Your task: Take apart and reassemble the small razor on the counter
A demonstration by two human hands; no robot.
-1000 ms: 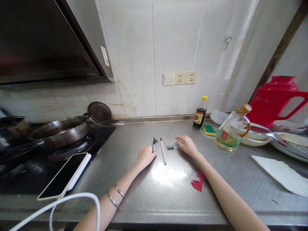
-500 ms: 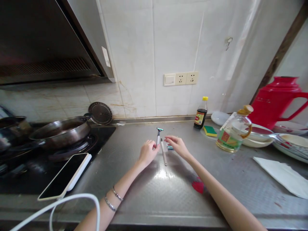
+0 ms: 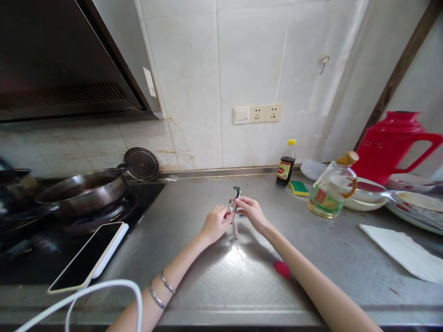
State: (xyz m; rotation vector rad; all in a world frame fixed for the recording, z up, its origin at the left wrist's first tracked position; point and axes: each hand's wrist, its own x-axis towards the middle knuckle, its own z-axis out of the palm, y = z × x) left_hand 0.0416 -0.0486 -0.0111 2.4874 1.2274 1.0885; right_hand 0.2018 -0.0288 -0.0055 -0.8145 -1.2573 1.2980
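Upright over the counter, a razor with a dark neck and a green-edged head is pinched between both hands. My left hand has its thumb and fingertips closed around the lower handle. My right hand comes in from the other side, its fingertips closed on the handle a little higher. Below them a slim, pale grey flat stick lies on the counter, its middle partly covered by my fingers. A small blue-green piece shows under my right hand, mostly hidden. A red object lies partly behind my right forearm.
Left, a steel pan sits on the stove, with a phone and white cable nearer. Right are a soy sauce bottle, sponge, oil jug, red thermos, bowls and a white sheet.
My right hand has moved left from beside the stick to take hold of the razor. The razor has shifted slightly right and its head has turned sideways.
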